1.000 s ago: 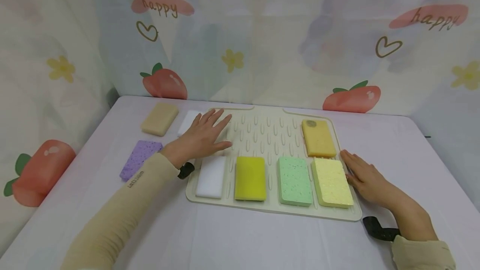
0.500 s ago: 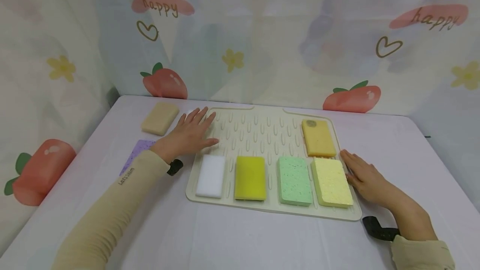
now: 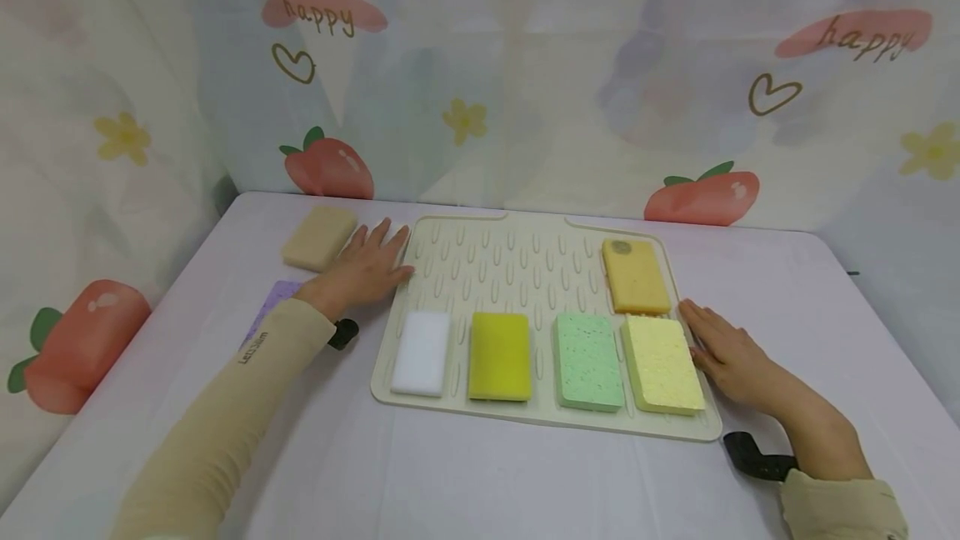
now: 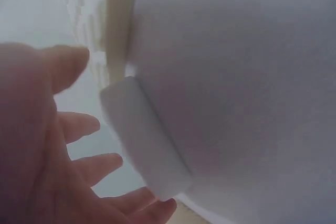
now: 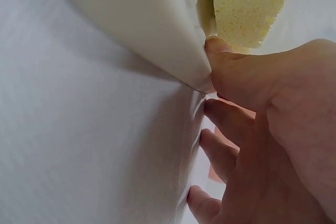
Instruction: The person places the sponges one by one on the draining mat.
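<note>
My left hand [image 3: 365, 269] hovers with spread fingers just left of the pale drying mat [image 3: 517, 290]. Under it lies a white sponge [image 4: 147, 137], hidden by the hand in the head view; in the left wrist view fingertips come close to its side. My right hand [image 3: 735, 357] rests at the mat's right edge, its thumb on the rim and its fingers on the cloth. Along the mat's front stand a white sponge [image 3: 422, 354], a yellow sponge [image 3: 500, 357], a green sponge [image 3: 588, 362] and a pale yellow sponge [image 3: 663, 366], the last beside my right thumb.
An orange-yellow sponge [image 3: 637, 277] lies at the mat's back right. On the cloth at left are a beige sponge [image 3: 318, 238] and a purple sponge [image 3: 273, 304], partly covered by my left sleeve. A patterned backdrop [image 3: 540, 82] stands behind the table.
My left hand has moved left off the mat, over the white sponge beside it, and lowered. My right hand has stayed at the mat's edge.
</note>
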### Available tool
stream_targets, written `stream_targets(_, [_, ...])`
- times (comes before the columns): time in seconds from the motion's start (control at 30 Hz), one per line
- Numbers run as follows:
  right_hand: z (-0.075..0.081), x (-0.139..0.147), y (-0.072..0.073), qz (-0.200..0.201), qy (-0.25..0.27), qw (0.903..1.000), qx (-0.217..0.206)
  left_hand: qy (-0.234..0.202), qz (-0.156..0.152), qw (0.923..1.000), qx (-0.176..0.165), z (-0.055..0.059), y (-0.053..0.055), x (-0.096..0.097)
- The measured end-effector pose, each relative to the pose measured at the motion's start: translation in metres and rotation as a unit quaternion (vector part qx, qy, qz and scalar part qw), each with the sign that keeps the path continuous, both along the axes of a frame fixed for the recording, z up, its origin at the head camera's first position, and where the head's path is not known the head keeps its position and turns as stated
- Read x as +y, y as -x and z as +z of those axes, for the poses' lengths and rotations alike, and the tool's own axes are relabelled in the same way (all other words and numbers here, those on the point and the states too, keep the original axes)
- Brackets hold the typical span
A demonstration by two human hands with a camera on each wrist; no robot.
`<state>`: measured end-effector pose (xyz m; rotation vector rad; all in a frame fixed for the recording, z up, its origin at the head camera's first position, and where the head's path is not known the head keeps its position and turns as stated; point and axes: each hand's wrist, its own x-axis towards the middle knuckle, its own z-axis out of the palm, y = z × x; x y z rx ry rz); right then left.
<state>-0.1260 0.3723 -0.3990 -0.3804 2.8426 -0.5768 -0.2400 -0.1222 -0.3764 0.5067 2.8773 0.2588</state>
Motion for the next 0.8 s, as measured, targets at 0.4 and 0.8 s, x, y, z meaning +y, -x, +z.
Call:
stream_targets(0.4, [0.0006, -0.0001, -0.0001, -0.003, 0.002, 1.0, -0.004, -0.027, 0.01, 0.9988, 0.04, -0.0087, 0.0009, -0.0043])
stream_targets(0.8, [0.0013, -0.0004, -0.0002, -0.001, 0.009, 0.9999, -0.008, -0.038, 0.016, 0.9975, 0.057, -0.0075, 0.0008, -0.0015])
